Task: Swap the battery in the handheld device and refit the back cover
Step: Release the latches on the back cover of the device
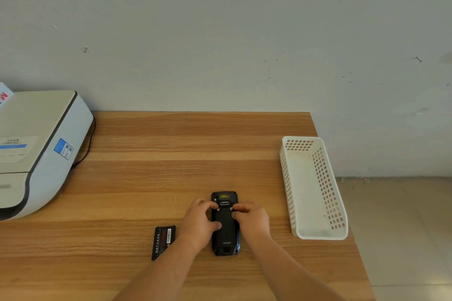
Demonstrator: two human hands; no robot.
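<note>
Fingers (pixel 212 205) of both hands curl down onto a black handheld device (pixel 225 223) that lies face down near the front middle of the table; the left hand (pixel 198 221) grips its left edge with the thumb laid across the back cover (pixel 226 230), and the right hand (pixel 252 219) holds the right edge with its fingertips bent onto the cover close to two small screws. Behind everything stands a pale grey wall (pixel 220 32), scuffed and marked in places, which fills the far half of the view. At the right, past the table's edge, a strip of beige tiled floor (pixel 403 227) shows. Most of the rest is a wooden table (pixel 171 154) with a striped brown grain, its far edge against the wall. On its far left sits a large white and grey printer (pixel 36 149) with a blue label on its side and a dark cable trailing behind it. Toward the right edge lies a long white plastic basket (pixel 288 178) with perforated walls, well apart from the hands. Just left of the left wrist, a loose black battery (pixel 163 242) rests flat on the wood, label up, near the device but not touching it. The device's far end, with a yellowish window, points toward the wall.
</note>
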